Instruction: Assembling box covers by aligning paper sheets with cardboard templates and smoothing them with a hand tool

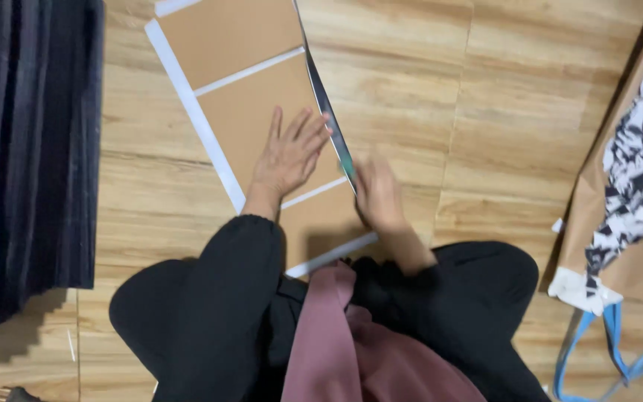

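Kneeling on the wood-look floor (485, 112), leaning over a flat brown cardboard sheet (254, 112) w/ white strips along its edges and across its panels. Pressing the left hand (288, 156) down flat on the middle panel, fingers spread and fully open, gripping nothing, just pinning the sheet in place. Working the right hand (378, 195) at the sheet's right edge, right by a thin dark flap or strip (330, 119) standing up along that side (hand is motion-blurred, so can't tell whether closed on the strip or only pushing against it). Sheet lying straight ahead of the knees, near end tucked under the forearms, far end running off the top of view.

Judging the step as creasing or folding that right edge: best keeping the left palm firm near the fold line, sliding the right hand steadily along the edge, not letting the sheet skate on the smooth floor.

Off to the left, dark pleated fabric (31, 149); to the right, a brown paper bag (634, 246) w/ black-and-white patterned stuff and blue straps (612, 350).
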